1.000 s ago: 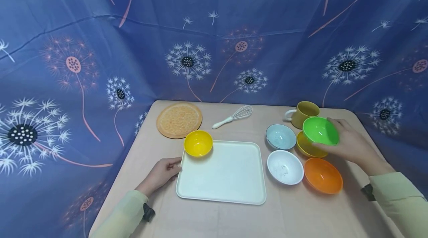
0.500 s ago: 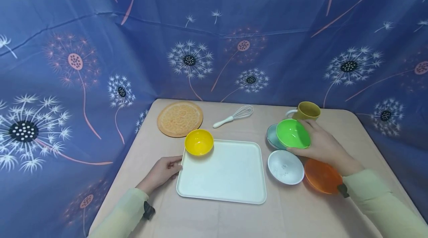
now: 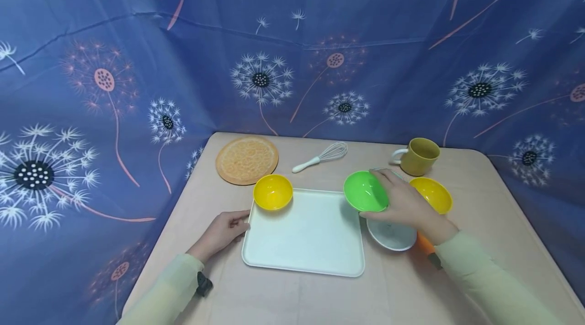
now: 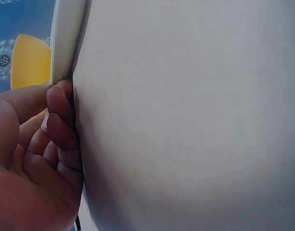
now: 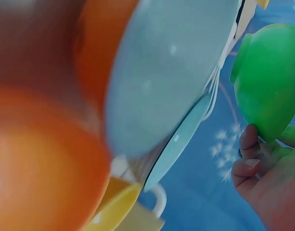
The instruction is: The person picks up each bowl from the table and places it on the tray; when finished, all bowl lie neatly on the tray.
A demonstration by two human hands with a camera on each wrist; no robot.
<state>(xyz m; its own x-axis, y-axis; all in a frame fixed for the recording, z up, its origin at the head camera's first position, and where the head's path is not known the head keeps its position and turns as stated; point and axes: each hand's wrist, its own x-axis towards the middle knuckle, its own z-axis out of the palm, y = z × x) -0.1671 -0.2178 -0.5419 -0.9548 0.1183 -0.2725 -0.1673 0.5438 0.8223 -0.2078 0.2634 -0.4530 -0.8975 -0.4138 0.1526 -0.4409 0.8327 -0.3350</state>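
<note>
Two hands at work on the table (image 3: 292, 299). Right hand (image 3: 404, 203): thumb and fingers pinch the rim of a green bowl (image 3: 364, 192), holding it in the air above the far right corner of a white tray (image 3: 303, 246). Left hand (image 3: 224, 233): fingers curled, gripping the tray's left edge. Yellow bowl (image 3: 272, 195) at the tray's far left corner. White bowl (image 3: 392, 238) right of the tray; orange bowl (image 3: 425, 245) mostly hidden by the right arm. Whisk (image 3: 319, 159) and mug (image 3: 419, 157) lie farther back.
</note>
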